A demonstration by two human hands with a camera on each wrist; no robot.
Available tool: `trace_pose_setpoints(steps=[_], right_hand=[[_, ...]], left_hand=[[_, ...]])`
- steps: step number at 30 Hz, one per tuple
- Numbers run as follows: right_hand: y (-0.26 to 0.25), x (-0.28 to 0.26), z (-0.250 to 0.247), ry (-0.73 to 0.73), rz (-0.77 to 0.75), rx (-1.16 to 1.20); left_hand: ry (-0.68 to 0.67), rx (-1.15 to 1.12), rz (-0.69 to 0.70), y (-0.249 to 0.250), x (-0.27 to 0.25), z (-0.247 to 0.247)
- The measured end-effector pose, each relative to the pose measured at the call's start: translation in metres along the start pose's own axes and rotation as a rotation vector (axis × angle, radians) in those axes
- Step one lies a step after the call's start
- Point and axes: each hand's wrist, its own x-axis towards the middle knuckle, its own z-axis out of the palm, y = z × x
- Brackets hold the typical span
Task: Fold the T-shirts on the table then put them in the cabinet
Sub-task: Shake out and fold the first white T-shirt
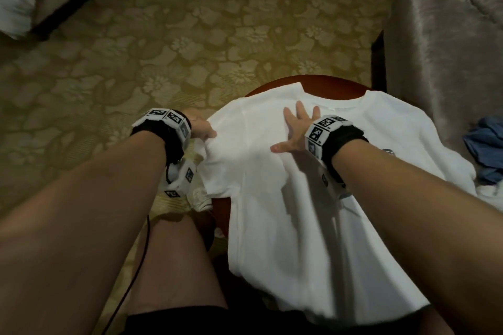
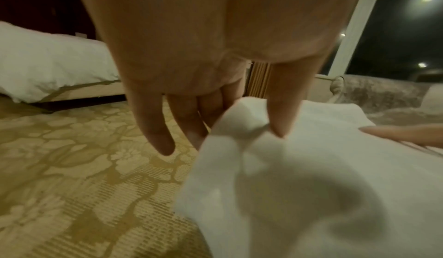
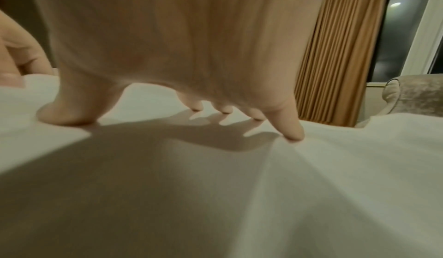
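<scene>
On the round reddish-brown wooden table [image 1: 275,84] lies a white cotton T-shirt [image 1: 294,212], spread flat with its neckline at the far side and its hem hanging over the near edge. A small dark printed emblem [image 1: 388,152] sits on white fabric right of the right wrist; its writing is too small to read. The black-and-white square codes on the wrist bands [image 1: 321,128] carry no legible words. The right hand [image 1: 295,130] is spread wide, fingers straight, pressing fingertips [image 3: 293,133] and thumb onto the shirt's chest. The left hand [image 1: 200,126] pinches the shirt's left sleeve fold between thumb [image 2: 281,114] and fingers, at the table's left edge. A crumpled blue garment [image 1: 487,152] lies at the far right, beside the grey velvet armchair [image 1: 449,35].
</scene>
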Motion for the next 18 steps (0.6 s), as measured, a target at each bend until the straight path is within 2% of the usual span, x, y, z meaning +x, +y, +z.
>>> trace_pose_setpoints(steps=[5,7,11,14,18], right_hand=[[0.002,0.013,-0.004,-0.014,0.015,0.017],[0.003,0.017,-0.007,-0.017,0.021,0.023],[0.003,0.019,-0.009,-0.019,0.028,0.026],[0.002,0.018,-0.009,-0.013,0.027,0.026],[0.002,0.017,-0.009,-0.015,0.031,0.03]], left_hand=[[0.203,-0.191,0.023,-0.004,0.011,-0.004],[0.166,-0.159,0.03,-0.007,0.011,-0.007],[-0.029,0.087,-0.063,-0.014,0.003,-0.013],[0.038,0.07,-0.069,-0.017,-0.003,-0.02],[0.173,-0.165,-0.009,-0.011,-0.014,-0.031]])
